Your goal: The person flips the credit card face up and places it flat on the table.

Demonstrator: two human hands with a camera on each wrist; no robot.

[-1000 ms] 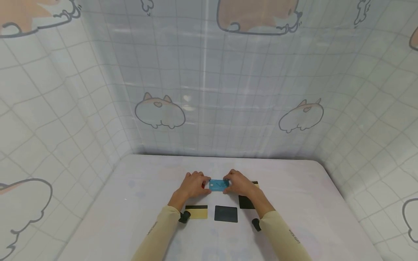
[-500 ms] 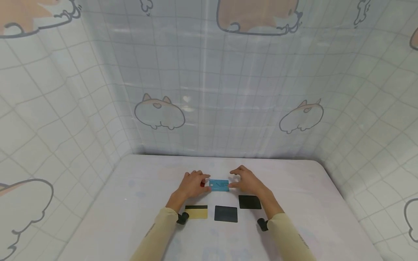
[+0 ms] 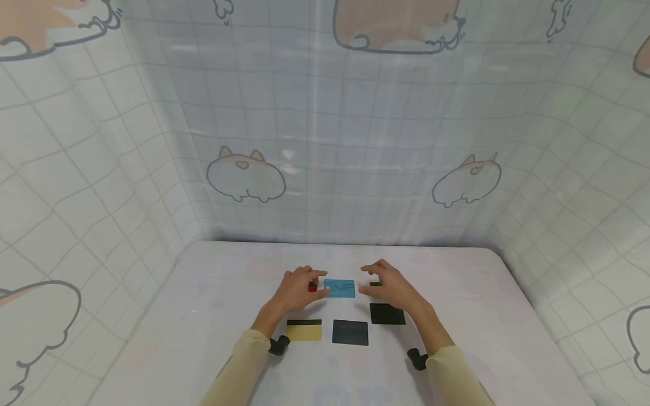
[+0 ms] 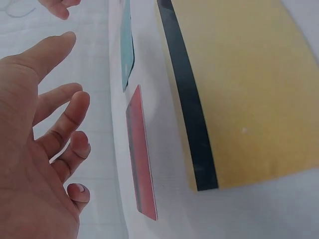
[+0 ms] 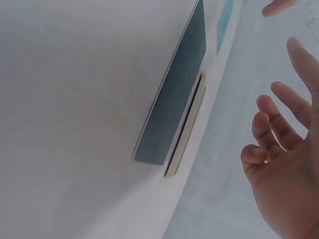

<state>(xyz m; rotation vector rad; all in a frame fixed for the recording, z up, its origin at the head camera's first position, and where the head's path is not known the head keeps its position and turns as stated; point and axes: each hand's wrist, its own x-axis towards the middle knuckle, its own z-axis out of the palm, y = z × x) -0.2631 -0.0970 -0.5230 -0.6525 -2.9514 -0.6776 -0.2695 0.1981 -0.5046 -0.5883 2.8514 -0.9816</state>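
Note:
A blue card with "VIP" lettering [image 3: 339, 288] lies flat on the white table between the two hands. My left hand [image 3: 299, 288] hovers at its left end, thumb and fingers spread and holding nothing. Off the card's right end is my right hand [image 3: 388, 286], also with parted, loosely bent fingers around nothing. Beneath the left hand lies a red card [image 4: 141, 157], mostly covered in the head view. Under the right hand, a pale card with a dark stripe [image 5: 187, 127] is partly hidden.
Closer to the person lie a gold card with a black stripe [image 3: 304, 331], a dark grey card [image 3: 350, 332] and a black card [image 3: 387, 314]. A patterned curtain [image 3: 325, 141] stands behind the table and along both sides.
My right hand has let go of the blue card's right end and drawn back to the right. The left hand has eased off slightly to the left. The blue card stays in place.

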